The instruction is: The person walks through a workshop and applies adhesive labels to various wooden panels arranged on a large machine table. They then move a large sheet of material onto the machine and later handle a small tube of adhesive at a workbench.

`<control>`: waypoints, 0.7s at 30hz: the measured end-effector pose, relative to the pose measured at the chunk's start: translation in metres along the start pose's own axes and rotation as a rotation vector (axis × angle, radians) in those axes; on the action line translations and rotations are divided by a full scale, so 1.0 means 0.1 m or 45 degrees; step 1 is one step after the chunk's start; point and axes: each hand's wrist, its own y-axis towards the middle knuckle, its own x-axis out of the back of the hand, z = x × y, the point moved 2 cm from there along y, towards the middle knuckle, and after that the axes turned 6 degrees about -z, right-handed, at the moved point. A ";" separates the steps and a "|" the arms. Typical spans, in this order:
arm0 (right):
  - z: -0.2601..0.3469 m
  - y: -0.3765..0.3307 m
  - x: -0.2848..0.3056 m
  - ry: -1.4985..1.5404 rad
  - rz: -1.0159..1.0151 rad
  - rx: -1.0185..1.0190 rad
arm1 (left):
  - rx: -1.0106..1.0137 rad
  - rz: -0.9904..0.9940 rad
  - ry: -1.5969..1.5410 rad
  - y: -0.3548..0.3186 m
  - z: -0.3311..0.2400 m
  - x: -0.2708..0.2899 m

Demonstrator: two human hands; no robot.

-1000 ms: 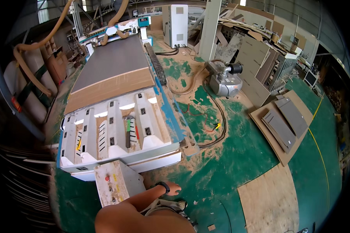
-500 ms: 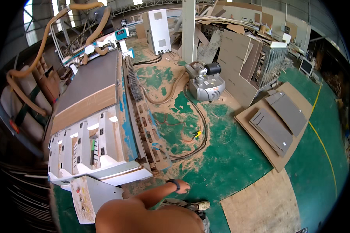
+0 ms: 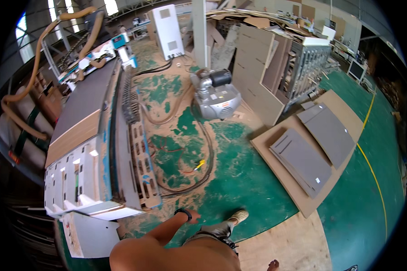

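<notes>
My left hand (image 3: 193, 216), with a dark band on its wrist, hangs beside my body above the dusty green floor (image 3: 253, 189). It touches nothing that I can see, and blur hides how its fingers lie. Only a small part of my right hand (image 3: 273, 265) shows at the lower edge, over a pale plywood sheet (image 3: 289, 241); I cannot make out whether it is open or closed. One shoe (image 3: 239, 217) is on the green floor in front of me. Nearest to my left hand is the slotted metal side of a large flatbed machine (image 3: 147, 187).
Grey panels (image 3: 303, 160) lie on a brown board (image 3: 260, 142) to the right. A grey pump (image 3: 219, 101) stands ahead, with hoses (image 3: 208, 153) and a yellow valve handle (image 3: 200, 164) on the floor. A white cabinet (image 3: 168, 31) and stacked boards (image 3: 255, 63) are farther back.
The scene has shifted leftward in view, and the grey panels look closer. My shoe has moved forward, and part of my right hand has come into view.
</notes>
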 end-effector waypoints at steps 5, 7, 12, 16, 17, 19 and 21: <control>-0.17 0.44 0.19 0.093 -0.001 -0.371 | -0.256 -0.354 0.060 1.07 -0.96 1.45; -0.13 0.52 0.41 -0.124 0.055 -0.207 | -0.416 -0.555 0.035 1.51 -1.46 2.09; 0.31 0.69 0.89 0.208 -0.175 -0.568 | -0.545 -0.658 0.234 1.99 -3.16 3.98; -0.23 1.38 1.13 -0.207 0.221 -0.454 | -0.676 -0.870 0.120 2.29 -4.23 4.66; -0.14 1.64 1.18 -0.205 0.234 -0.444 | -0.688 -0.889 0.042 2.30 -4.53 4.71; 0.14 2.36 1.48 -0.230 0.284 -0.345 | -0.765 -0.934 -0.108 2.62 -4.93 4.65; 0.63 3.28 1.87 -0.234 0.289 -0.237 | -0.532 -0.692 0.017 2.69 -5.27 4.53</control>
